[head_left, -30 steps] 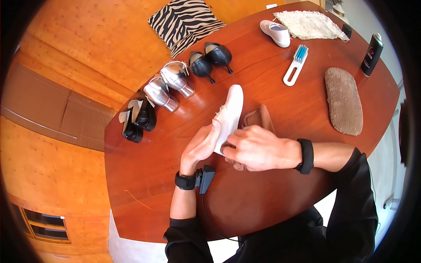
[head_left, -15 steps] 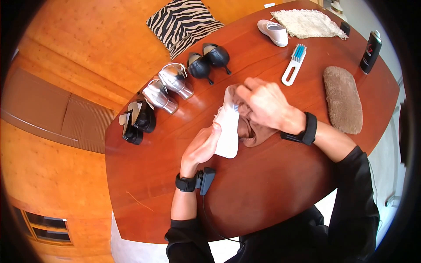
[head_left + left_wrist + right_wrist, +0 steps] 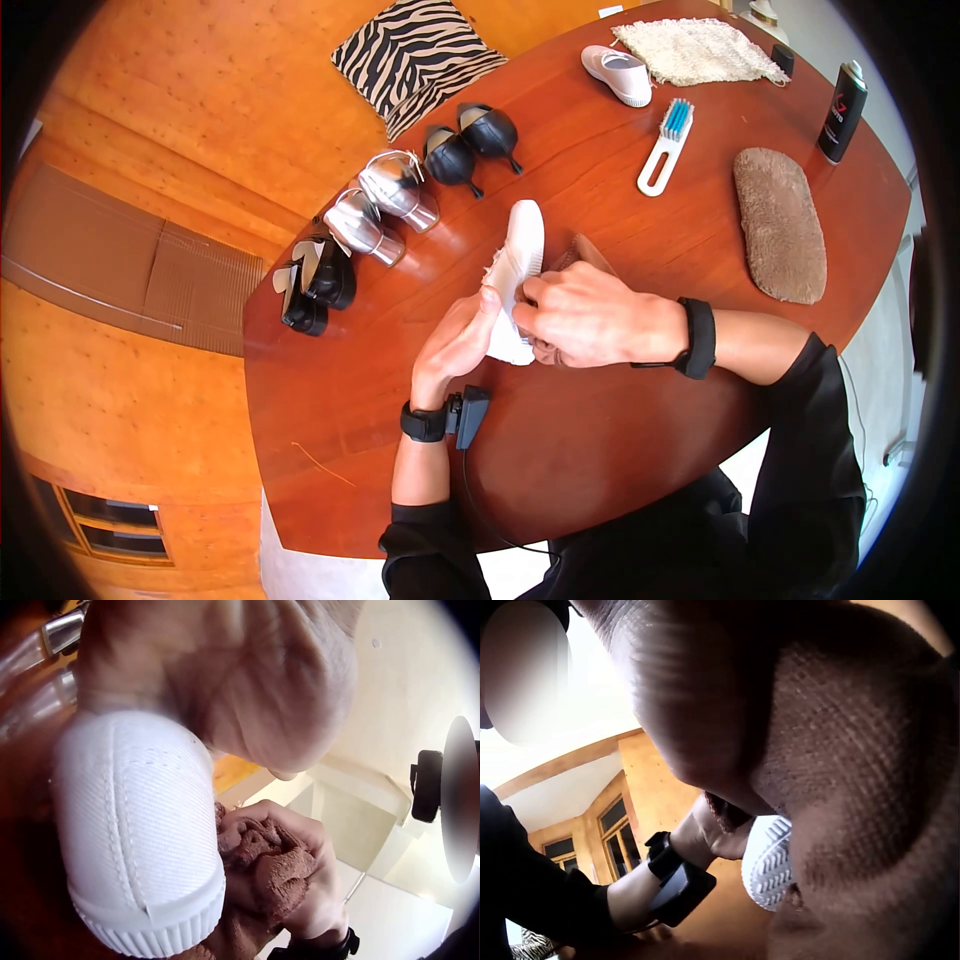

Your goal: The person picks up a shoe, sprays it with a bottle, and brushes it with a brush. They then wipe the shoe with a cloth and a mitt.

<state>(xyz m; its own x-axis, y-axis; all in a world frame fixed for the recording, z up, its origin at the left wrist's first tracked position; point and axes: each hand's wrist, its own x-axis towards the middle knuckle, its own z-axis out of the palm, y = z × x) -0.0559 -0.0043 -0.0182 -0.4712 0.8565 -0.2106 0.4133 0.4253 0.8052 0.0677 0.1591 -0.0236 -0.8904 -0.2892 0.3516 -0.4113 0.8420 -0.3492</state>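
Observation:
My left hand [image 3: 455, 338] holds a white canvas shoe [image 3: 522, 245], its toe pointing away from me and its ribbed sole edge turned to the right. Most of the left fingers are hidden by the shoe. In the left wrist view the stitched heel [image 3: 142, 832] is close up. My right hand [image 3: 595, 315] grips a bunched brown cloth [image 3: 281, 881] right at the sole side, near the heel half. A loose flap of the cloth spreads out behind the right hand in the head view. The patterned sole [image 3: 769, 866] shows past the cloth in the right wrist view.
Black shoes [image 3: 325, 275], silver heels [image 3: 395, 190] and black pumps [image 3: 485, 130] line the table's left edge. Farther back lie another white shoe [image 3: 617, 75], a brush [image 3: 665, 150] and a cream mat [image 3: 700, 50]. A brown fuzzy pad [image 3: 780, 225] and spray can [image 3: 843, 115] are right.
My right hand went up with the cloth to the toe end, then came back down toward the heel. The left hand keeps the shoe in nearly the same place.

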